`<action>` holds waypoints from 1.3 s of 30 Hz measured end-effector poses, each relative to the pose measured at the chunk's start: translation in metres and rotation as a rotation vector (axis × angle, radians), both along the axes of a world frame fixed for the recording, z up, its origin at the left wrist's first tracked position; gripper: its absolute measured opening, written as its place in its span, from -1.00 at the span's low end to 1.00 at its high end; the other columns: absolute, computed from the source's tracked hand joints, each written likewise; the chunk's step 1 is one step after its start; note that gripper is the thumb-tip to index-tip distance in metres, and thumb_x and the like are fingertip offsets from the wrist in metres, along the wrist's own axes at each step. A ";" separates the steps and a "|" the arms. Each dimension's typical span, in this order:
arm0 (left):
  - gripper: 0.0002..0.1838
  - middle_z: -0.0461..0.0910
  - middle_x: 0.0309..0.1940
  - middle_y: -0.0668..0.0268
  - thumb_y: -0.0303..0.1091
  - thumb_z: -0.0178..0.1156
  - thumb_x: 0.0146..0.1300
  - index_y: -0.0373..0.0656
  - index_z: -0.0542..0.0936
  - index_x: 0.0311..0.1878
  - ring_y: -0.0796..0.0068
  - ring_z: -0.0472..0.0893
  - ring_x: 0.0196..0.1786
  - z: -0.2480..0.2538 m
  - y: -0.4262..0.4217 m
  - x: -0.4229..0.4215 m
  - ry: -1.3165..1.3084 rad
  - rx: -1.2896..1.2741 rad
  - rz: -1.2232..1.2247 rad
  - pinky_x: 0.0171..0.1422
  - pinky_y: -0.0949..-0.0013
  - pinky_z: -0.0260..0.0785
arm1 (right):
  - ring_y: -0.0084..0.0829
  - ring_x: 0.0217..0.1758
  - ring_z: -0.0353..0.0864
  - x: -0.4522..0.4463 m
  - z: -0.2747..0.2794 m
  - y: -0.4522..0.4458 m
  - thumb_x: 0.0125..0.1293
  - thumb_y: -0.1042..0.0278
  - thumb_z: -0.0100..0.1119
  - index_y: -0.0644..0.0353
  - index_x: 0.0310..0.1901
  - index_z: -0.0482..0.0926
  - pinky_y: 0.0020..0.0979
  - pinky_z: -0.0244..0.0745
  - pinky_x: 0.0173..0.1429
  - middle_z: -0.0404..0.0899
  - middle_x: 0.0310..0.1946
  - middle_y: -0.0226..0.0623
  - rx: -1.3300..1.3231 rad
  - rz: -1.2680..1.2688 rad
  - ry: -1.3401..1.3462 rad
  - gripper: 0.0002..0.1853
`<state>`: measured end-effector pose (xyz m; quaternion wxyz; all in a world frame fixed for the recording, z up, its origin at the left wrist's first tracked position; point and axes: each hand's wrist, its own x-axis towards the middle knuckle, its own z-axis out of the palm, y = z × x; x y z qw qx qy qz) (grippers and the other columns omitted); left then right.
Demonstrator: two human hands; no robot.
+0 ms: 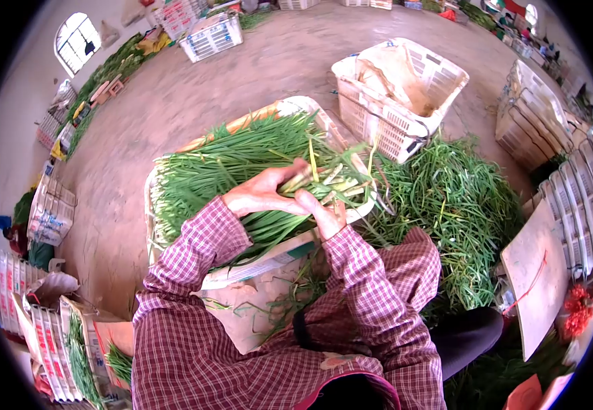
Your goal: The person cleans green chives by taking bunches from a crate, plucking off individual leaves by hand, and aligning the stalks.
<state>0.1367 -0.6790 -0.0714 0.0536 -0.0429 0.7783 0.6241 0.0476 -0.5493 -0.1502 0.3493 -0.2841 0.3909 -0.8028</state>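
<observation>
A small bunch of pale-ended green stalks [341, 183], like garlic chives, lies in my hands above a low white crate [149, 212]. My left hand [263, 193] curls round the left part of the bunch. From below, my right hand [325, 217] grips the same bunch, its fingers partly hidden by the stalks. Beneath them, the crate is filled with long green chives [221, 154] laid side by side, their pale ends at the left side. A large heap of loose greens [457, 219] spreads on the floor to the right.
Behind the heap stands a white plastic basket [386, 133] with a brownish liner. Stacked pale crates [573, 205] and a flat board [534, 277] are at the right. More crates [50, 208] line the left wall, with a long row of greens [115, 72] farther back.
</observation>
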 end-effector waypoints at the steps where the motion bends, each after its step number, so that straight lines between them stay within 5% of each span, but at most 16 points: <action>1: -0.07 0.38 0.25 0.15 -0.19 0.48 -0.02 -0.33 0.23 0.36 0.34 0.33 0.32 -0.001 0.002 0.003 0.054 -0.026 0.031 0.43 0.33 0.12 | -0.39 0.09 0.53 0.000 0.002 0.001 0.09 0.34 0.44 0.31 0.20 0.37 -0.33 0.39 0.28 0.54 0.05 -0.22 -0.062 -0.090 -0.048 -0.35; 4: 0.07 0.22 0.37 0.04 -0.12 0.51 -0.09 -0.32 0.13 0.42 0.23 0.18 0.44 0.001 0.013 0.008 0.194 -0.133 0.006 0.50 0.26 0.00 | -0.35 0.05 0.55 -0.014 0.020 0.013 0.19 0.36 0.33 0.30 0.05 0.48 -0.30 0.45 0.18 0.59 -0.04 -0.20 -0.180 -0.109 -0.279 -0.58; 7: 0.40 0.08 0.42 -0.08 -0.05 0.61 -0.34 -0.29 -0.12 0.48 0.09 0.09 0.48 -0.003 0.041 0.014 0.282 -0.524 0.086 0.55 0.21 -0.13 | -0.37 -0.13 0.61 -0.021 0.057 0.037 0.25 0.33 0.24 0.30 -0.05 0.53 -0.31 0.56 0.01 0.61 -0.18 -0.20 -0.258 -0.039 -0.598 -0.70; 10: 0.33 0.24 0.36 -0.04 -0.15 0.59 -0.31 -0.14 -0.08 0.50 0.11 0.26 0.41 0.012 0.068 0.009 0.221 -0.472 0.183 0.48 0.20 0.06 | -0.41 -0.22 0.63 -0.020 0.065 0.048 0.26 0.36 0.24 0.28 -0.06 0.52 -0.37 0.61 -0.09 0.60 -0.24 -0.28 -0.363 -0.119 -0.635 -0.73; 11: 0.12 0.46 0.19 0.07 -0.28 0.52 -0.23 -0.12 0.12 0.45 0.31 0.47 0.22 0.006 0.073 0.007 0.311 -0.454 0.233 0.33 0.29 0.26 | -0.41 -0.21 0.62 -0.021 0.067 0.055 0.25 0.38 0.25 0.28 -0.01 0.50 -0.37 0.61 -0.09 0.60 -0.22 -0.28 -0.351 -0.141 -0.639 -0.70; 14: -0.16 0.60 -0.01 0.20 -0.41 0.41 -0.14 -0.20 0.33 0.31 0.54 0.54 0.02 0.000 0.085 0.003 0.199 -0.331 0.192 0.19 0.40 0.35 | -0.41 -0.09 0.58 -0.031 0.068 0.077 0.27 0.40 0.23 0.13 0.23 0.32 -0.33 0.60 -0.05 0.56 -0.13 -0.29 -0.514 -0.124 -0.569 -0.50; 15: -0.35 0.65 -0.17 0.29 -0.50 0.32 -0.10 -0.24 0.44 0.18 0.66 0.53 -0.14 0.005 0.093 0.002 0.298 -0.355 0.183 0.05 0.46 0.41 | -0.40 -0.11 0.58 -0.038 0.078 0.097 0.30 0.34 0.21 0.11 0.25 0.31 -0.32 0.60 -0.05 0.56 -0.15 -0.28 -0.506 -0.131 -0.563 -0.50; 17: -0.35 0.65 -0.21 0.27 -0.50 0.32 -0.11 -0.24 0.43 0.17 0.66 0.55 -0.18 0.012 0.097 0.002 0.274 -0.463 0.141 0.01 0.44 0.43 | -0.36 -0.18 0.59 -0.054 0.093 0.119 0.38 0.11 0.11 0.13 0.23 0.32 -0.28 0.60 -0.07 0.54 -0.22 -0.26 -0.529 -0.358 -0.519 -0.52; 18: -0.34 0.65 -0.23 0.26 -0.50 0.32 -0.11 -0.24 0.43 0.18 0.66 0.55 -0.20 0.019 0.103 0.002 0.276 -0.530 0.123 0.00 0.45 0.43 | -0.38 -0.33 0.55 -0.073 0.085 0.132 0.41 -0.04 0.01 0.13 0.00 0.43 -0.25 0.59 -0.17 0.48 -0.42 -0.35 -0.465 -0.328 -0.521 -0.61; 23: -0.42 0.64 -0.29 0.05 -0.35 0.32 -0.15 -0.19 0.46 0.05 0.01 0.63 -0.22 0.042 0.144 -0.004 0.256 -0.721 0.083 -0.08 0.21 0.44 | -0.55 -0.62 0.15 -0.100 0.090 0.190 0.46 -0.16 -0.17 -0.01 -0.48 0.24 -0.37 0.37 -0.37 0.06 -0.68 -0.57 -0.397 -0.315 -0.334 -0.55; 30: -0.40 0.64 -0.25 0.02 -0.39 0.32 -0.15 -0.24 0.45 0.07 0.06 0.65 -0.17 0.038 0.137 -0.014 0.170 -0.968 0.160 -0.06 0.29 0.44 | -0.69 -0.82 0.04 -0.184 0.065 0.296 0.40 -0.18 -0.06 -0.03 -0.57 0.28 -0.58 -0.06 -0.79 0.22 -0.75 -0.62 -0.187 -0.657 -0.152 -0.52; 31: -0.40 0.64 -0.27 0.04 -0.40 0.31 -0.16 -0.23 0.45 0.07 0.03 0.64 -0.19 0.035 0.132 -0.013 0.202 -1.005 0.212 -0.07 0.26 0.45 | -0.69 -0.82 0.04 -0.196 0.051 0.306 0.40 -0.18 -0.06 -0.03 -0.57 0.28 -0.58 -0.06 -0.79 0.22 -0.75 -0.62 -0.184 -0.646 -0.158 -0.52; 33: -0.40 0.65 -0.29 0.05 -0.40 0.31 -0.18 -0.24 0.45 0.06 -0.01 0.63 -0.23 0.032 0.126 -0.016 0.248 -1.073 0.293 -0.13 0.23 0.46 | -0.53 -0.68 0.40 -0.209 0.025 0.319 0.20 -0.42 0.06 0.13 -0.34 0.56 -0.31 0.37 -0.61 0.42 -0.71 -0.42 0.703 -0.656 0.449 -0.37; 34: -0.40 0.65 -0.29 0.05 -0.40 0.31 -0.18 -0.24 0.45 0.06 -0.01 0.63 -0.23 0.030 0.125 -0.019 0.245 -1.069 0.298 -0.13 0.23 0.46 | -0.30 -0.36 0.61 -0.198 0.028 0.315 0.12 -0.43 0.14 0.16 -0.14 0.59 -0.13 0.55 -0.23 0.57 -0.50 -0.24 1.098 -0.590 0.694 -0.31; 36: -0.40 0.65 -0.32 0.05 -0.40 0.32 -0.18 -0.18 0.45 0.06 -0.01 0.63 -0.24 0.027 0.123 -0.023 0.303 -1.112 0.354 -0.16 0.19 0.47 | -0.14 -0.04 0.59 -0.174 0.031 0.305 0.11 -0.35 0.21 0.12 -0.01 0.56 -0.09 0.48 0.08 0.60 -0.20 -0.14 1.426 -0.523 1.143 -0.33; 39: -0.37 0.64 -0.35 0.10 -0.37 0.34 -0.17 -0.01 0.44 0.10 0.00 0.62 -0.26 0.023 0.127 -0.029 0.287 -1.134 0.382 -0.17 0.12 0.46 | -0.08 0.03 0.52 -0.148 0.058 0.278 0.15 -0.12 0.27 0.12 0.03 0.52 -0.10 0.41 0.14 0.55 -0.12 -0.14 0.739 -0.769 1.163 -0.45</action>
